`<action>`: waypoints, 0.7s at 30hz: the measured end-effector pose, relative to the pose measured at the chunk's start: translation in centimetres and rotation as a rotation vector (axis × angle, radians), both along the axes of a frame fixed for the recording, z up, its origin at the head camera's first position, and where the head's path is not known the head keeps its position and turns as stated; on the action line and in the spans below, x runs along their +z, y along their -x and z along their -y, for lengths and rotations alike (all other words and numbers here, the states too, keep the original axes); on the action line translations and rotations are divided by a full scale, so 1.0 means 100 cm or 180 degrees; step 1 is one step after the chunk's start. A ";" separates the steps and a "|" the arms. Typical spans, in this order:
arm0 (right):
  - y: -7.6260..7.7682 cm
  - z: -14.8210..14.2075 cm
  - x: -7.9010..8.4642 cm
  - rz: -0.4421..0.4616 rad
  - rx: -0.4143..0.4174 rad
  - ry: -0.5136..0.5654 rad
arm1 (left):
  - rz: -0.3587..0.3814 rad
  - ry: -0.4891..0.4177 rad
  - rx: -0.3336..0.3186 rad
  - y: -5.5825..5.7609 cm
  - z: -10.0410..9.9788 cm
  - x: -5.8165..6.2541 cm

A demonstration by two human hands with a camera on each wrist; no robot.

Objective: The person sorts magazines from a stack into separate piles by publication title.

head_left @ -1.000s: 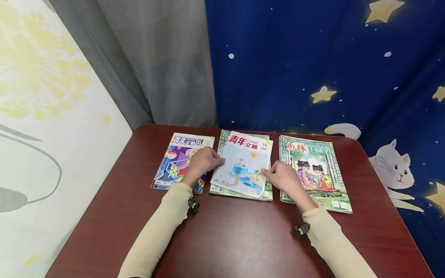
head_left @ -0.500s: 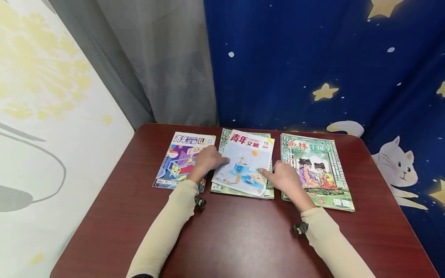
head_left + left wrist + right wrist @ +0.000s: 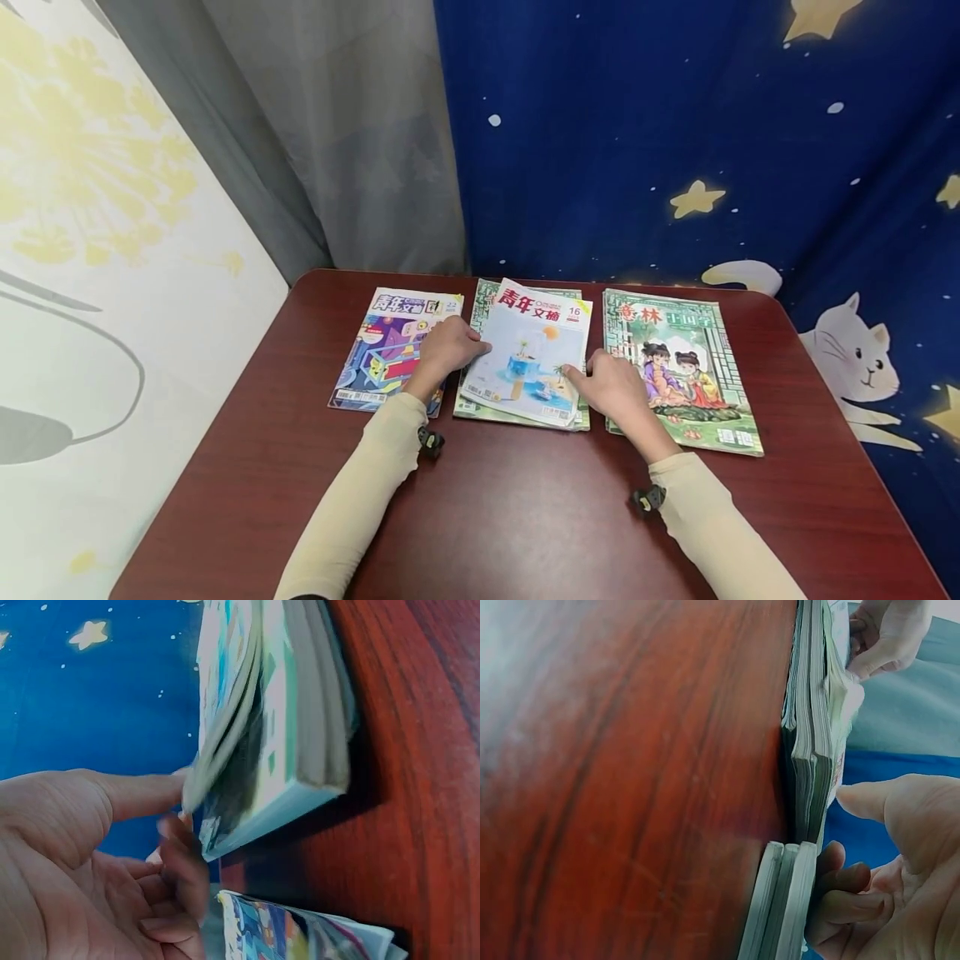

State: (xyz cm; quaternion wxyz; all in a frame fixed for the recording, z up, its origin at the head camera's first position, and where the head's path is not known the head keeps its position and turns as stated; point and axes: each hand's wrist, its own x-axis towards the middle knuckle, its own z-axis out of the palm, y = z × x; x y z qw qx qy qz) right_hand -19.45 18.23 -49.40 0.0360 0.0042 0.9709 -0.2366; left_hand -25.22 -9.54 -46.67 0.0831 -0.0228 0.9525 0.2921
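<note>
In the head view, a magazine with a pale blue cover [image 3: 525,354] lies askew on the middle stack of green-bordered magazines [image 3: 487,410]. My left hand [image 3: 447,348] pinches its left edge between thumb and fingers. That edge bows up off the stack in the left wrist view, where the raised magazine [image 3: 229,724] leaves a dark gap beneath. My right hand [image 3: 611,379] is at the opposite edge, its thumb lying on the cover. In the right wrist view, that thumb [image 3: 862,801] touches the top magazine, and the other fingers bend loosely beside the right stack.
On the left lies a magazine with a purple cover [image 3: 382,354], partly under my left hand. A green stack with two cartoon figures [image 3: 690,375] lies on the right. All rest on a dark red table [image 3: 495,508] before a blue star-patterned curtain [image 3: 585,167].
My left hand has shifted slightly right, and its fingers have drawn back into a pinch. The top magazine's left edge bows up more. My right hand stays nearly in place.
</note>
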 end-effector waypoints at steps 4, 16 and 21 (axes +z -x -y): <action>-0.001 0.000 -0.001 -0.0017 0.0016 -0.0021 | -0.0039 -0.0091 -0.0141 0.002 -0.003 0.001; -0.003 -0.004 -0.004 -0.0016 -0.0183 0.0154 | 0.0166 -0.1096 -0.0184 0.005 -0.004 0.003; -0.002 -0.008 -0.002 0.0065 -0.0164 0.0297 | 0.0417 -0.1690 -0.0301 0.003 -0.001 0.003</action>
